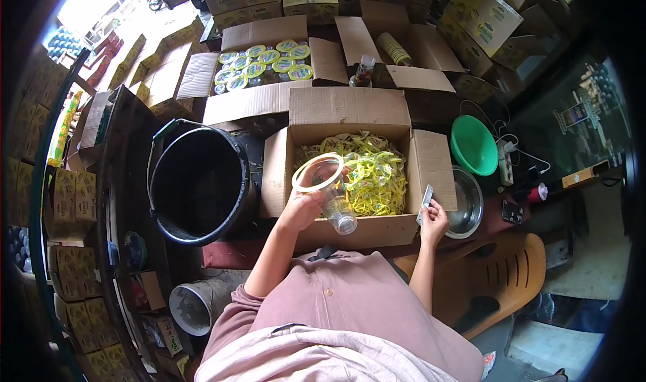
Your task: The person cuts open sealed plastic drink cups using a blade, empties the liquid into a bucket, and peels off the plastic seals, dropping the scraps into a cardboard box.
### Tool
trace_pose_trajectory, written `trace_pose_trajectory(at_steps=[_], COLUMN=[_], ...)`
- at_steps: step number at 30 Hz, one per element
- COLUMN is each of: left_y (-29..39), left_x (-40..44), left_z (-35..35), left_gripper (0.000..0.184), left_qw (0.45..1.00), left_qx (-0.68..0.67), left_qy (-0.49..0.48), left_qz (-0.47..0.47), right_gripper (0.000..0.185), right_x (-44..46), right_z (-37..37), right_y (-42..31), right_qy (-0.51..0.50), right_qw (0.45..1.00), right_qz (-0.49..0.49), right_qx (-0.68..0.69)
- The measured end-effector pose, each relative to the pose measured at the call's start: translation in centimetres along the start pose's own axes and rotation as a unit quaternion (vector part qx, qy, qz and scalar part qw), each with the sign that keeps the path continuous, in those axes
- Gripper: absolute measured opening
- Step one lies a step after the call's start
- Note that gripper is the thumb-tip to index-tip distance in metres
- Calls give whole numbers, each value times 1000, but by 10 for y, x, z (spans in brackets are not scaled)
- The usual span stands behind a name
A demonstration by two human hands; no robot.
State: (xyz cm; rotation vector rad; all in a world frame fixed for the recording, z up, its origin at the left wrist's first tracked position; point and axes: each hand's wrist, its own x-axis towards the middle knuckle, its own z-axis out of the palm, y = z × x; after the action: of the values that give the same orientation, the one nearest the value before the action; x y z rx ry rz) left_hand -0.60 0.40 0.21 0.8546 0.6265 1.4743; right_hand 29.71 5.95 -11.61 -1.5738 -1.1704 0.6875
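My left hand [301, 212] is closed round a clear plastic jar [334, 205] with a wide, pale orange rim. The jar tilts over the near side of an open cardboard box [367, 106]. Inside that box lies a heap of small yellow-green wrapped packets [380, 173]; their contents cannot be made out. At the box's right front corner, my right hand [434, 222] pinches a small, flat, silver-grey strip [426, 197], whose exact kind is unclear.
A large black bucket [161, 200] stands left of the box. To the right are a green basin [472, 145] and a metal bowl [476, 207]. Behind, one carton [259, 32] holds several lidded jars, and another [424, 52] contains a stack of lids. An orange chair [498, 294] is at lower right.
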Motion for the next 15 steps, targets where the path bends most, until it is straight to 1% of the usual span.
trace_pose_trajectory(at_steps=[2,4,5,6,8,9,11,12,13,14,15], left_y=[1,0,2,2,3,7,17,19,22,24,26], left_x=[-1,-2,-4,-5,-5,-6,-9,-11,-12,-12,-12], left_z=[1,-3,-3,-5,-7,-6,3,9,14,18,19], left_gripper=[82,82,82,82,81,77,71,71,71,71,72], left_qw=[1000,997,998,997,994,992,989,988,987,986,974], left_qx=[24,74,61,77,110,121,142,144,147,150,210], left_qy=[11,4,13,12,11,13,20,16,11,6,5], left_qz=[3,22,16,18,24,33,45,55,65,77,89], right_gripper=[32,34,36,37,39,31,23,19,14,10,10], right_x=[0,-1,-2,-3,-3,-6,-12,-18,-26,-34,-40], right_z=[-2,-3,-4,-6,-8,-5,7,13,19,26,32], right_y=[-5,-9,-12,-14,-23,-42,-95,-120,-146,-168,-183], right_qy=[-18,-9,-4,26,84,93,18,-19,-92,-163,-225], right_qw=[1000,999,998,990,952,961,982,986,979,960,944], right_qz=[-12,-19,-22,-74,-179,-167,-167,-164,-180,-195,-194], right_qx=[14,-37,-63,-121,-234,-198,-90,-36,39,115,142])
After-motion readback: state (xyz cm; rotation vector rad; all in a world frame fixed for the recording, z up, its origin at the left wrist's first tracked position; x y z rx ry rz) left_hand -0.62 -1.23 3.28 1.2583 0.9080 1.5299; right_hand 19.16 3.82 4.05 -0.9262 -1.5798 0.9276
